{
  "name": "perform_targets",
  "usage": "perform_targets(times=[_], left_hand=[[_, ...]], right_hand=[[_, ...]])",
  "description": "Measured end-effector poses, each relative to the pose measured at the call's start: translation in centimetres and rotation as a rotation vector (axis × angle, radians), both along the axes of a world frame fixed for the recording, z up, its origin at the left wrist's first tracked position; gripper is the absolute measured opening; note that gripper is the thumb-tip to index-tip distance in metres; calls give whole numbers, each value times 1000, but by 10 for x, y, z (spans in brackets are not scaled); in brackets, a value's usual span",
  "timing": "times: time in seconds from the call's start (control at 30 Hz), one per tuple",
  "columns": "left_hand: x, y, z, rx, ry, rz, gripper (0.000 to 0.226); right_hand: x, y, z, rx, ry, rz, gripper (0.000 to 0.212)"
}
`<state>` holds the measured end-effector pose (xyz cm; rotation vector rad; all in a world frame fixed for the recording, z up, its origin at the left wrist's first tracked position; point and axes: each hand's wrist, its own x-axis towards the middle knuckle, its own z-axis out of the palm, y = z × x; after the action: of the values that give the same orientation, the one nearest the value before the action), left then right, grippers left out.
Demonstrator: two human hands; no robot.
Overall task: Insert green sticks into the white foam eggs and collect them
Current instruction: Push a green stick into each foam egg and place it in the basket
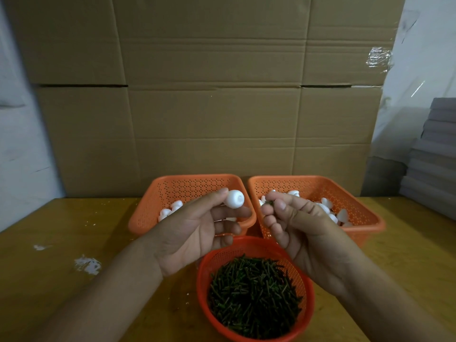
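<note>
Because the foam egg (234, 198) is pinched only at one end between the left hand's (195, 233) thumb and fingertips, a push that comes in off-centre could, I judge, twist it out of that light grip or send the green stick (268, 204) in crooked, tearing the soft foam. The right hand (299, 228) grips the stick's dark tip between thumb and curled fingers, just beside the egg but apart from it. Both hang above the round basket (308, 294) of green sticks (254, 297) on the surface (74, 287), before two orange baskets (365, 218).
</note>
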<state>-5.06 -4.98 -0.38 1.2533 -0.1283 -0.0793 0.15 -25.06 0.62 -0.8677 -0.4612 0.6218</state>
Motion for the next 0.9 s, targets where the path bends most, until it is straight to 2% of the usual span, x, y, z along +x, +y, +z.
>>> perform_targets(times=[0.1,0.23,0.33,0.5,0.57,0.73,0.9], left_hand=[[1,-1,0,-48,37,-19,50],[0,0,0,-96,50,-41,41],[-1,1,0,-100,40,-33,34],[-4,-2,1,30,-57,11,23],[-5,-3,1,93,-90,57,22],[-5,-5,0,236,-120,148,26],[-6,-5,-1,327,-146,169,24]], right_hand=[[-1,2,2,13,50,10,20],[-2,4,-1,-192,-87,-56,37],[-3,3,-3,-247,-203,-97,33],[1,-2,-5,-426,-684,-397,22],[5,-4,-6,-488,-808,-507,20],[11,-8,-12,-611,-998,-695,16],[11,-10,-11,-610,-1093,-754,27]])
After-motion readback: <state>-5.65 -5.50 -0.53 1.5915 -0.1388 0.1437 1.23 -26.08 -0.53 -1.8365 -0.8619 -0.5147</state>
